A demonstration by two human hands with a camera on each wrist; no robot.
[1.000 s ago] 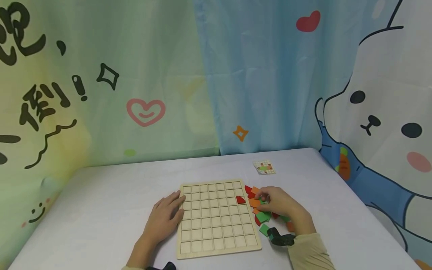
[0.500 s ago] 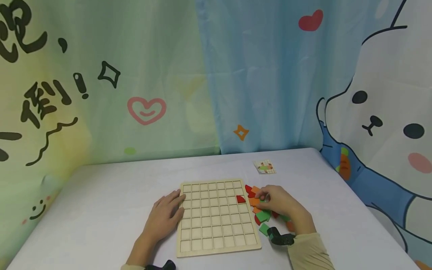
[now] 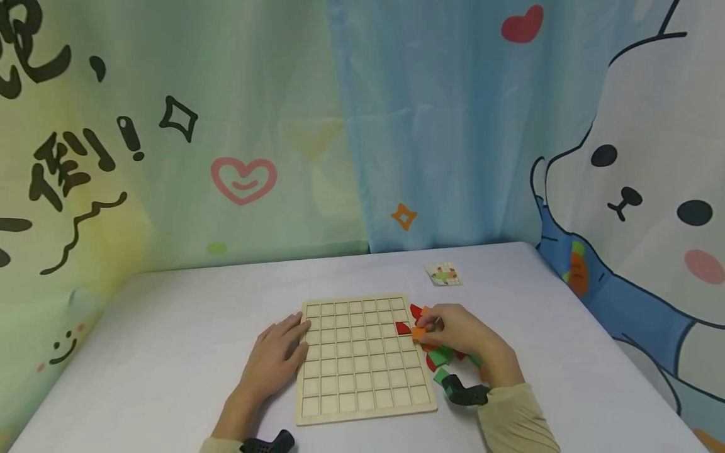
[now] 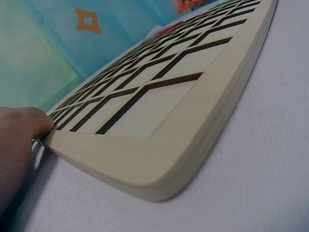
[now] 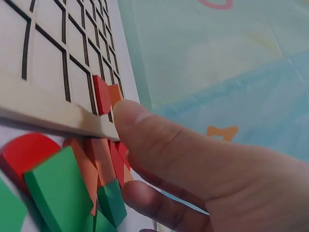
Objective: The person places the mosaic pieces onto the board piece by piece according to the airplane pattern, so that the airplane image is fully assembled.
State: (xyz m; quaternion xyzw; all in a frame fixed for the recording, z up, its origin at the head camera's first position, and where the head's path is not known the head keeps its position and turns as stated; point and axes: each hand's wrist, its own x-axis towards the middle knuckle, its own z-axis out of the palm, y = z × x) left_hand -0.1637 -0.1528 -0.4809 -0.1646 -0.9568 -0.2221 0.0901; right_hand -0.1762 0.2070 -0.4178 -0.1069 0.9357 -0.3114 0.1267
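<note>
A wooden grid board (image 3: 365, 417) lies on the white table with one red quarter-round tile (image 3: 403, 328) in a cell near its right edge. My left hand (image 3: 274, 357) rests along the board's left edge, fingers spread and touching the frame. Over the board's right edge, my right hand (image 3: 461, 330) pinches an orange tile (image 3: 418, 333) between thumb and fingers. The right wrist view shows that orange tile (image 5: 114, 94) beside the red tile (image 5: 101, 95), partly covered by the thumb. Under and beside the right hand lie green tiles (image 3: 440, 356), red tiles (image 3: 432, 363) and more orange ones, partly hidden.
A small printed card (image 3: 444, 275) with a coloured grid pattern lies behind the board to the right. A patterned curtain (image 3: 272, 126) hangs behind the table (image 3: 187, 352). Black wrist devices sit on both wrists, the right one (image 3: 464, 391) close to the loose tiles.
My right hand has moved left from the tile pile to the board's edge, carrying an orange tile. The left hand keeps its place on the board, and the head view has tilted slightly.
</note>
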